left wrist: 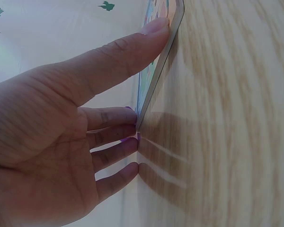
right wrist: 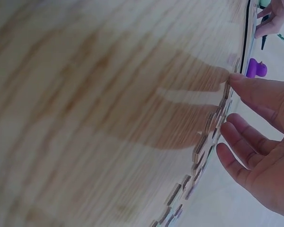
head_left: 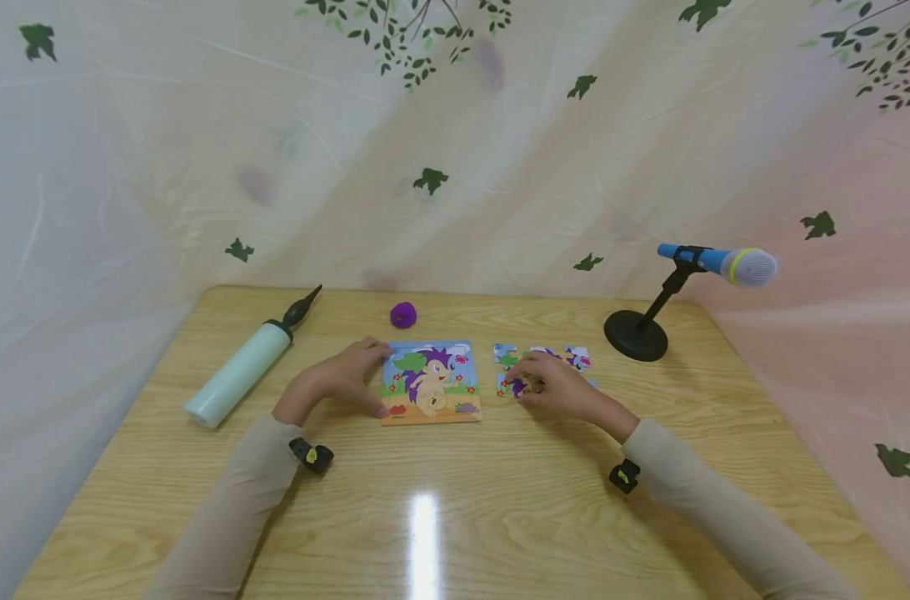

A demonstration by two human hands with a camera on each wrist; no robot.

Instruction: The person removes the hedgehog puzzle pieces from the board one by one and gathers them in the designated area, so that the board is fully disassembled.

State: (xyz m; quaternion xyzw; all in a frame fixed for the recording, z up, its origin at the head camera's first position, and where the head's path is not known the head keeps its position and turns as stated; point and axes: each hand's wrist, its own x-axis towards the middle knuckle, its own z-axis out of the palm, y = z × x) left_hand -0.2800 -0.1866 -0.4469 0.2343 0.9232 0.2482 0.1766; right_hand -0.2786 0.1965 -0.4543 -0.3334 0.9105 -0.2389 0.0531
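A hedgehog picture puzzle board (head_left: 429, 385) lies flat on the table; its edge (left wrist: 155, 75) shows in the left wrist view. My left hand (head_left: 352, 377) is at its left side, thumb on the lower left corner and fingertips by the upper left one. Those fingers (left wrist: 114, 117) are fairly straight, their tips at the tabletop. To the right lie several loose jigsaw pieces (head_left: 577, 357), partly covered by my right hand (head_left: 556, 386). In the right wrist view, the thumb (right wrist: 248, 85) touches a piece at the row's edge while the other fingers hang loosely bent.
A purple knob-like object (head_left: 403, 315) sits behind the board. A pale green hand pump (head_left: 241, 374) with a black nozzle lies at the left. At the right stands a blue toy microphone (head_left: 725, 263) on a black stand (head_left: 637, 335). A leaf-printed curtain (head_left: 335, 167) hangs behind the table.
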